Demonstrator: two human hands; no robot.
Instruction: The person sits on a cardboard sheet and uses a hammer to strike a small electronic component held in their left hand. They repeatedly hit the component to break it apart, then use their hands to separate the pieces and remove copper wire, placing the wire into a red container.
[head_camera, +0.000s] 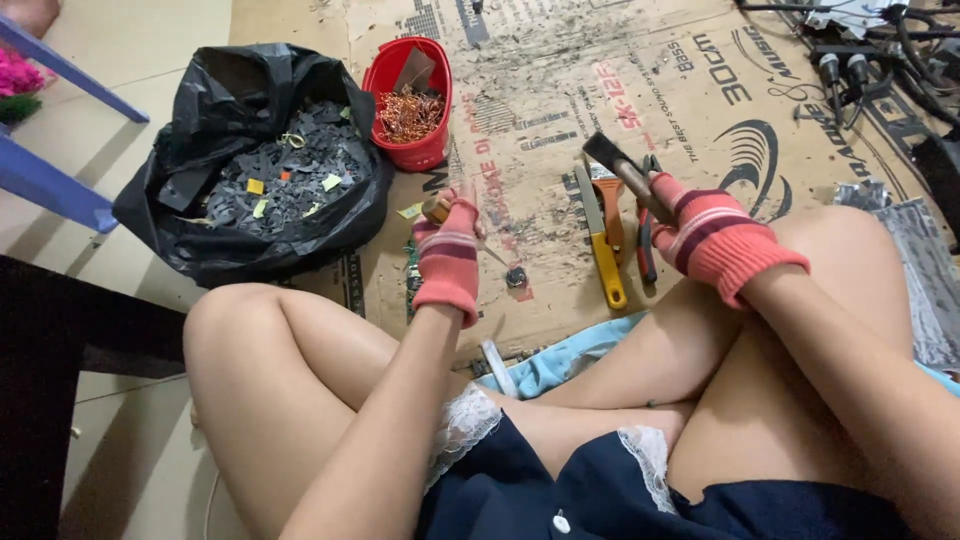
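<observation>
A hammer (622, 168) is gripped in the right hand (712, 238), fingers clamped round the wooden handle, with the dark head raised a bit above the cardboard (560, 110) and pointing far-left. The left hand (449, 256) is closed on a tool with a yellowish wooden handle (436, 209), held upright-ish; a thin metal shaft can be made out running down to the right from the fist toward a small dark round part (516, 277) lying on the cardboard. Whether the tip is touching that part can't be told. Both hands are covered by pink striped gloves and are kept well apart, left one near the middle of the scene, right one further right.

Between the hands, a few tools are laid out on the cardboard: a yellow-handled blade (603, 248), an orange-handled one (610, 203) just beside it, and red-handled pliers (646, 240) partly hidden behind the right glove. A green circuit board (410, 280) is tucked just left of the left wrist.

Far left, a black bag (160, 215) is filled with dark grey scraps plus a few yellow bits. Just right of it, touching, a red tub (392, 75) is loaded with copper-coloured wire. Black cables (880, 60) are piled in the far right corner. A blue chair leg (60, 130) is seen at the left edge.
</observation>
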